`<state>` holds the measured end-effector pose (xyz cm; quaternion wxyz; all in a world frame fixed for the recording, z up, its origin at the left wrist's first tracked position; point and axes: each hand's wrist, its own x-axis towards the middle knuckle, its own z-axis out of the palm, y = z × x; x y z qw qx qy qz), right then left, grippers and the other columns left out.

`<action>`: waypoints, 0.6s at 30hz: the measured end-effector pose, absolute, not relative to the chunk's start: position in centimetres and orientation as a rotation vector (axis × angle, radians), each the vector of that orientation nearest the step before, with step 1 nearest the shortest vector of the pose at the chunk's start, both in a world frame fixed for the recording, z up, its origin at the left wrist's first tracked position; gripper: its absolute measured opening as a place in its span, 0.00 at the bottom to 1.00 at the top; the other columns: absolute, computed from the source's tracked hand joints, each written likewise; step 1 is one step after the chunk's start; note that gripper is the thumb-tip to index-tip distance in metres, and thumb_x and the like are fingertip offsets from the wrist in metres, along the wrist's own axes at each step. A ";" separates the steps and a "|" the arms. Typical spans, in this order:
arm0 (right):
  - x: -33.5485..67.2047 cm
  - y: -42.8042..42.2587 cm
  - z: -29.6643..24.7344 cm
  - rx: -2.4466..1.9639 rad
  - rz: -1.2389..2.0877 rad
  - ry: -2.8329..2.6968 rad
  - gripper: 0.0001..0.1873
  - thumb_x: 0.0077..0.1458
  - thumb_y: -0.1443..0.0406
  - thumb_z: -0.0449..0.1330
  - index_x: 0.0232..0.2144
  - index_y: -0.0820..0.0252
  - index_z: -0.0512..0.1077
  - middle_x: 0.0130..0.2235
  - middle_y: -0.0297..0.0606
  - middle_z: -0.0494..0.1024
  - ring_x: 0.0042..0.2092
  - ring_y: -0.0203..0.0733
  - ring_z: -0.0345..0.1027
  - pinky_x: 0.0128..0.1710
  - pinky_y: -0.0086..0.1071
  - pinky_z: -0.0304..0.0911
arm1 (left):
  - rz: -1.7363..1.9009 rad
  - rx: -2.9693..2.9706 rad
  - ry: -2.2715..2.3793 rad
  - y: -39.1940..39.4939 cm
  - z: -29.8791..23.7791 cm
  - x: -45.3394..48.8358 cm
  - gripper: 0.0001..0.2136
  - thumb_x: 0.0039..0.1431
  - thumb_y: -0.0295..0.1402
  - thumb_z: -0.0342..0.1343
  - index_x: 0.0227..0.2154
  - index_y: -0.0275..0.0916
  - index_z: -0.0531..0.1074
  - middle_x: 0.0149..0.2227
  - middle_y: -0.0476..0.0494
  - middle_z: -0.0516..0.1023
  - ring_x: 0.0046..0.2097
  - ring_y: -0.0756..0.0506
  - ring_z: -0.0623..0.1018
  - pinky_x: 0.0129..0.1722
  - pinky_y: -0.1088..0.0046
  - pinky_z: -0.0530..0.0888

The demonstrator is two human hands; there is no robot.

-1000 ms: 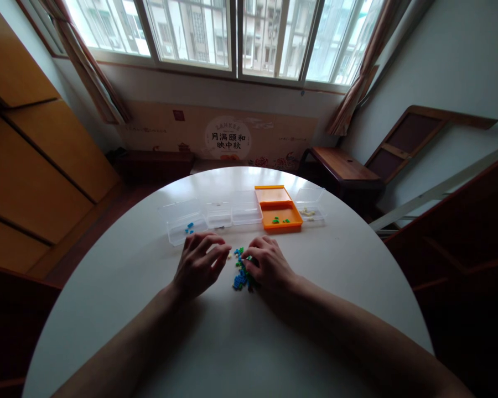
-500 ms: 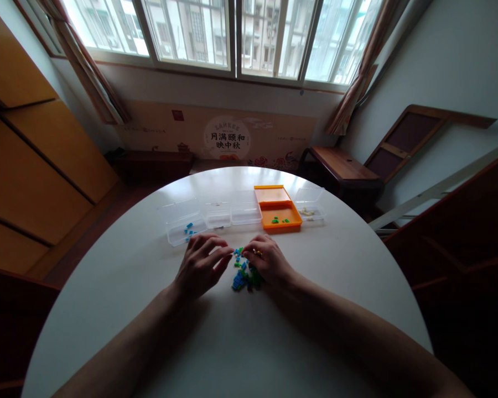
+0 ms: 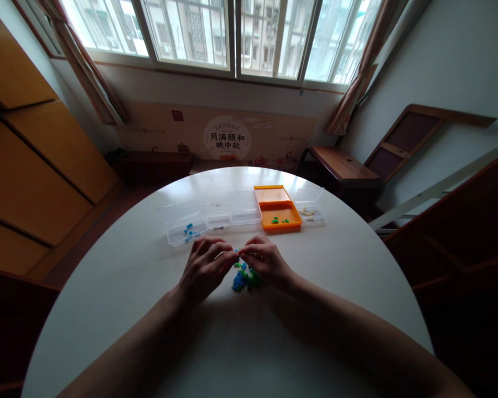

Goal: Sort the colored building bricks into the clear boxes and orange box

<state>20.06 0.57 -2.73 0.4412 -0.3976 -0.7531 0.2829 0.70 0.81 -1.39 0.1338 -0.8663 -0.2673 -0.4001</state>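
Observation:
My left hand (image 3: 205,268) and my right hand (image 3: 266,261) meet fingertip to fingertip above a small pile of toy building bricks (image 3: 240,281). The bricks are mostly blue and green and lie loose on the white table. Both hands are closed in a pinch; whatever sits between the fingertips is too small and too covered to name. Part of the pile is hidden behind my fingers and right palm. Just beyond my left hand stands a clear plastic box (image 3: 175,240) with several blue bricks in it.
An open orange box (image 3: 269,228) with several green bricks stands beyond my right hand. To its right, a clear box (image 3: 321,218) holds cream pieces. Two more clear boxes stand left of it, one of them a lidded clear box (image 3: 219,224). The round white table (image 3: 120,287) carries everything.
My left hand has moved right and its fingers have closed, so its fingertips now touch those of my right hand. The right hand has shifted only slightly.

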 end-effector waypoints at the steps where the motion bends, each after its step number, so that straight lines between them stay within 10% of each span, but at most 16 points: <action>1: 20.1 0.6 -2.8 -0.987 0.705 -1.871 0.06 0.55 0.68 0.61 0.34 0.57 0.79 0.33 0.37 0.73 0.38 0.39 0.67 0.41 0.34 0.64 | -1.162 -2.514 -0.783 0.9 -1.5 0.6 0.07 0.55 0.26 0.61 0.36 0.42 0.72 0.34 0.49 0.78 0.41 0.46 0.74 0.44 0.65 0.67; 18: 22.0 0.1 -3.5 -1.217 0.494 -2.076 0.10 0.48 0.73 0.63 0.32 0.55 0.79 0.35 0.36 0.74 0.41 0.42 0.63 0.47 0.39 0.57 | -1.457 -1.837 -1.608 4.6 -3.5 -3.5 0.07 0.58 0.36 0.58 0.33 0.39 0.77 0.34 0.42 0.79 0.38 0.41 0.74 0.41 0.62 0.69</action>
